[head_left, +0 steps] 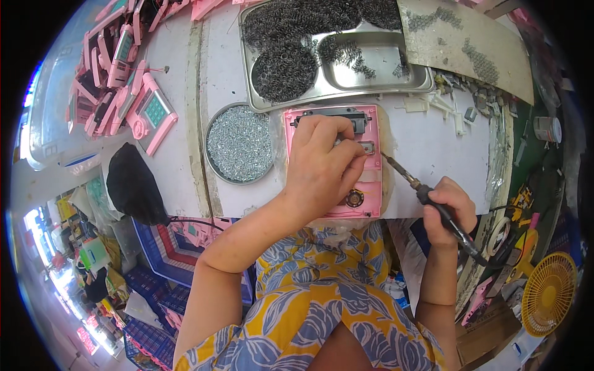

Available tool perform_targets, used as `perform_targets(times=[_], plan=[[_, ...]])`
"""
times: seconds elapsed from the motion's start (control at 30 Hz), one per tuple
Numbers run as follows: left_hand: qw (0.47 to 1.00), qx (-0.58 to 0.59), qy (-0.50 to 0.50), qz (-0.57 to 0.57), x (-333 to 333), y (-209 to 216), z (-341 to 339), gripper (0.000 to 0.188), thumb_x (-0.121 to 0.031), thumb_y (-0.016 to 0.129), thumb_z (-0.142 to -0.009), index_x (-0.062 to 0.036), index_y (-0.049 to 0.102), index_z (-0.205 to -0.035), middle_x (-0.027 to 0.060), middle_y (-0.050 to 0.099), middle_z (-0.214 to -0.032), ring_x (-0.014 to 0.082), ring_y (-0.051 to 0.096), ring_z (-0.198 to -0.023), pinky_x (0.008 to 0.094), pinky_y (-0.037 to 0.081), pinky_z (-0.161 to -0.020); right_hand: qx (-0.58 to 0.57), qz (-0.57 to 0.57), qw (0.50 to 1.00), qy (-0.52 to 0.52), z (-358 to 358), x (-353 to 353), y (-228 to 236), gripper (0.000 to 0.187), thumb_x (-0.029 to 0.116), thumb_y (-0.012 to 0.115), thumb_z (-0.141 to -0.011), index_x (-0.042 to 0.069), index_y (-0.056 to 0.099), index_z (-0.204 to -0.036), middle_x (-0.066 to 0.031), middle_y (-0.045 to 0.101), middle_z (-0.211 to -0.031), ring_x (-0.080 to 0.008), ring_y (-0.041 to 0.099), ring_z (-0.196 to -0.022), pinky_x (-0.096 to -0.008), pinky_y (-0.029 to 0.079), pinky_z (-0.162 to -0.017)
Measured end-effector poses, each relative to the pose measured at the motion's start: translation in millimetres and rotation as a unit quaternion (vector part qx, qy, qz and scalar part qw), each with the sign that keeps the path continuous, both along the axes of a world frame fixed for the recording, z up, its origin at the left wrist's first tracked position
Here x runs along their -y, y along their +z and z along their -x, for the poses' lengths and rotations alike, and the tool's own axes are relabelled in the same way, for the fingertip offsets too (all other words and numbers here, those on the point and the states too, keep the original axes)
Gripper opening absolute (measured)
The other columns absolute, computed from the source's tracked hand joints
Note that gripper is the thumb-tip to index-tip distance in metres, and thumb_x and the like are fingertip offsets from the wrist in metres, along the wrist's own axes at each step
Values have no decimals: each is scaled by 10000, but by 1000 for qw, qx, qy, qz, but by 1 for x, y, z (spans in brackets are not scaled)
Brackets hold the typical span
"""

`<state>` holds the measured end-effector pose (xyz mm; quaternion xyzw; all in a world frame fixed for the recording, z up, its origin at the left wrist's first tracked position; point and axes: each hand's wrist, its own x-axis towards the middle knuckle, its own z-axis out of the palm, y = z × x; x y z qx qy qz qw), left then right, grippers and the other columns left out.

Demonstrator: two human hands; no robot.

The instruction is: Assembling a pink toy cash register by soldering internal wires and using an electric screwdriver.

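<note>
A pink plastic housing lies before me on the table, with a dark bar across its far end and a small round speaker-like part nearer me. My left hand rests over its left side, thumb and fingers pinched together close to a small grey metal piece. Whatever lies between those fingertips is hidden. In my right hand is a soldering iron, its cable trailing toward the lower right. The iron's tip points up and left, just beside the housing's right edge and near the metal piece.
A round tin of small shiny metal parts stands left of the housing. Behind it sits a steel tray heaped with dark springs. Pink assemblies pile up at far left. Small grey and white pieces lie right; a yellow fan stands lower right.
</note>
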<state>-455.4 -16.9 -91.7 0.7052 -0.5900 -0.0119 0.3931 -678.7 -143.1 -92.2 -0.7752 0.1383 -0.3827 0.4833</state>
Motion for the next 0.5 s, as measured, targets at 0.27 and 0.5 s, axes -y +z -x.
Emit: perform_targets(times=[0.27,0.5], plan=[[1000,10,0,1,0,1,0,175,-75,806,-708,-84,696,-844,76,591,-1010,297,520,-952,396,434,-798,19,-65,997,-35,6,2,-2,213,85,743,-836,-17,635,-988,-24,493,-677,-123,415,-583,-275,293,-526],[1000,8,0,4,0,0,1,179,-73,804,-710,-86,695,-852,77,585,-1010,300,517,-952,399,434,-800,16,-57,998,-35,4,3,0,216,96,747,-839,-19,634,-982,-21,485,-672,-118,406,-576,-271,285,-523]])
